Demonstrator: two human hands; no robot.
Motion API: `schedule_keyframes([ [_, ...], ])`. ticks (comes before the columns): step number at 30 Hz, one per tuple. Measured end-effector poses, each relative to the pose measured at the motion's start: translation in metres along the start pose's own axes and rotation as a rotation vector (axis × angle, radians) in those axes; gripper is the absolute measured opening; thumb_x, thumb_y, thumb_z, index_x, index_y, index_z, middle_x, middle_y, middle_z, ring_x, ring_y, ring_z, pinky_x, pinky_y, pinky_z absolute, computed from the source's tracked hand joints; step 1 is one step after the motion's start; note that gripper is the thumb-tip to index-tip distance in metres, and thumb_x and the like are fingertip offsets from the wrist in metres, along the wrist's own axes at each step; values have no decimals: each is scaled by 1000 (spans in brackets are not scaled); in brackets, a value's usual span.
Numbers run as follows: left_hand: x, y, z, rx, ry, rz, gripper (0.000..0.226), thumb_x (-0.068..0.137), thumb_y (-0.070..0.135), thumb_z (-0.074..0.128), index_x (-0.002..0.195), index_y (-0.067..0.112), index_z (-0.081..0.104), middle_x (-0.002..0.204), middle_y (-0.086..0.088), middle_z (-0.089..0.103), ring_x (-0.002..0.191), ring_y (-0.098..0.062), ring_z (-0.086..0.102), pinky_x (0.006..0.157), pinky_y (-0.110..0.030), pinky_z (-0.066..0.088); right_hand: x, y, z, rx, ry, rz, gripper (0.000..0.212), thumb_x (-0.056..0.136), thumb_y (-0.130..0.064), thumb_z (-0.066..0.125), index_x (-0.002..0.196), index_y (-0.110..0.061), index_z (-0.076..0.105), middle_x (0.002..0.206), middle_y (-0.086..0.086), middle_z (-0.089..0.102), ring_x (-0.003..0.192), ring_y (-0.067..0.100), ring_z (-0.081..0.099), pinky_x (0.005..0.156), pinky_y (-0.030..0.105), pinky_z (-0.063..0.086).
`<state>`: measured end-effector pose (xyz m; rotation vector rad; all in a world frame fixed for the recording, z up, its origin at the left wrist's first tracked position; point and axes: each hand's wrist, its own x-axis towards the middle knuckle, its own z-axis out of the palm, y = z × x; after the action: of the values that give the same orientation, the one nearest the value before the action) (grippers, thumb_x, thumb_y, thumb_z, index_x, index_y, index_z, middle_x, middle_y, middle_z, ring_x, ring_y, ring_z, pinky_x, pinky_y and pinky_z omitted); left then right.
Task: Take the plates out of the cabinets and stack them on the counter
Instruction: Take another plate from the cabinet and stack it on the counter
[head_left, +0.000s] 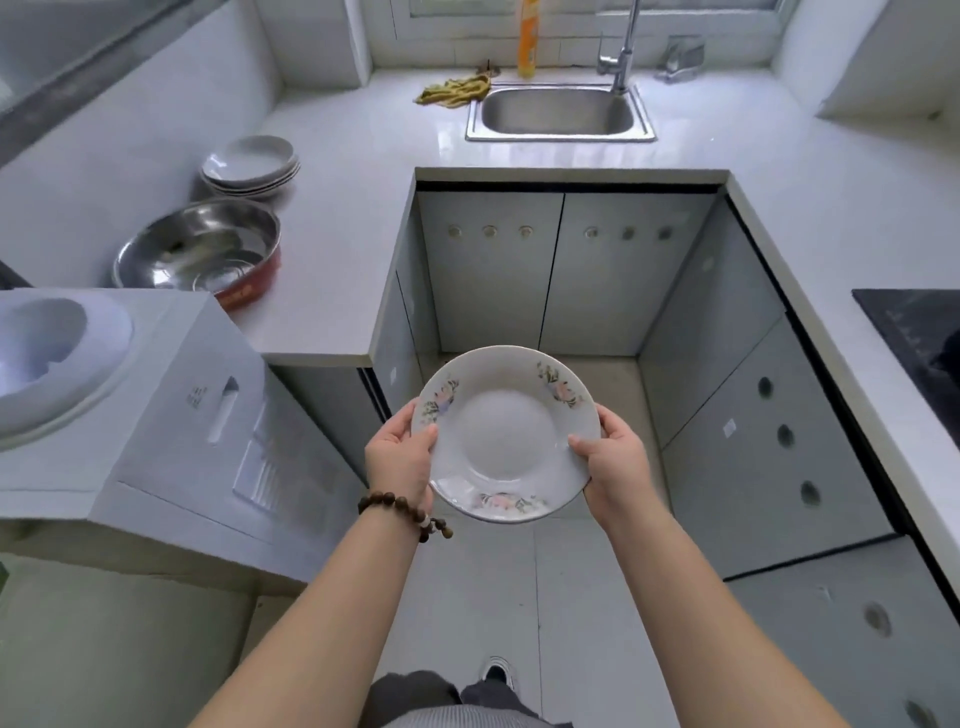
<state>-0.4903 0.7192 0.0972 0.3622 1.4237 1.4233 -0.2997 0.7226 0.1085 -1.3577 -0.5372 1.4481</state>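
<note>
White tabletop (332, 218) wraps the kitchen; at upper left of the frame a stack of plates (251, 166) sits beside a steel basin (200, 252). At centre, my left hand (400, 449) and right hand (615, 457) grip opposite rims of a floral plate (506, 434) above the floor.

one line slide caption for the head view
Left hand and right hand hold a floral plate by its rim; a plate stack sits on the counter beside a steel basin.
</note>
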Motion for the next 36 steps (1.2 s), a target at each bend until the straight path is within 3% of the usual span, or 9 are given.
schedule_keyframes([
  [6, 55, 8, 39, 43, -59, -5, 41, 86, -13, 52, 88, 23, 71, 79, 5, 77, 74, -13, 73, 65, -29, 60, 55, -16, 10, -6, 13, 5, 43, 78, 21, 40, 95, -10, 65, 99, 18, 66, 86, 31, 62, 78, 44, 52],
  [12, 128, 16, 72, 39, -31, -33, 41, 88, -13, 50, 88, 23, 70, 77, 8, 76, 71, -9, 72, 59, -23, 58, 134, -33, 40, -52, 46, 38, 43, 78, 20, 41, 97, -10, 65, 99, 15, 67, 85, 30, 63, 74, 41, 52],
  [17, 208, 51, 110, 25, -3, -25, 36, 87, -12, 51, 98, 17, 70, 93, -2, 73, 84, -21, 70, 76, -36, 58, 212, -65, 87, -74, 18, 37, 43, 79, 20, 40, 91, -13, 66, 97, 13, 68, 83, 28, 63, 76, 41, 53],
  [20, 250, 82, 134, 1, -9, 17, 36, 86, -11, 54, 100, 18, 71, 88, 3, 76, 82, -17, 72, 72, -34, 60, 255, -96, 117, -51, -11, 17, 43, 78, 20, 43, 97, -12, 66, 97, 12, 70, 84, 27, 66, 73, 39, 56],
  [26, 315, 126, 176, -14, -57, 69, 40, 84, -8, 58, 86, 28, 73, 86, 6, 77, 84, -17, 73, 71, -33, 60, 318, -137, 158, -29, -29, -37, 43, 79, 18, 43, 96, -14, 66, 95, 9, 70, 83, 25, 67, 70, 37, 58],
  [29, 342, 132, 188, -23, -54, 65, 37, 85, -8, 58, 98, 24, 73, 89, 6, 77, 86, -16, 73, 71, -31, 59, 349, -151, 172, -41, -29, -30, 44, 77, 19, 44, 96, -14, 67, 95, 9, 71, 83, 26, 67, 74, 40, 57],
  [32, 371, 138, 201, -50, -6, 58, 37, 85, -9, 57, 101, 20, 73, 97, -1, 76, 93, -21, 72, 78, -37, 59, 383, -161, 188, -80, -51, -21, 45, 76, 18, 44, 103, -10, 67, 95, 8, 71, 81, 25, 67, 70, 38, 57],
  [36, 408, 150, 221, -108, 87, 74, 38, 84, -13, 55, 101, 17, 72, 105, -9, 73, 98, -27, 70, 88, -46, 55, 432, -176, 213, -118, -133, 6, 46, 72, 15, 46, 96, -17, 70, 89, 4, 73, 77, 22, 69, 59, 31, 56],
])
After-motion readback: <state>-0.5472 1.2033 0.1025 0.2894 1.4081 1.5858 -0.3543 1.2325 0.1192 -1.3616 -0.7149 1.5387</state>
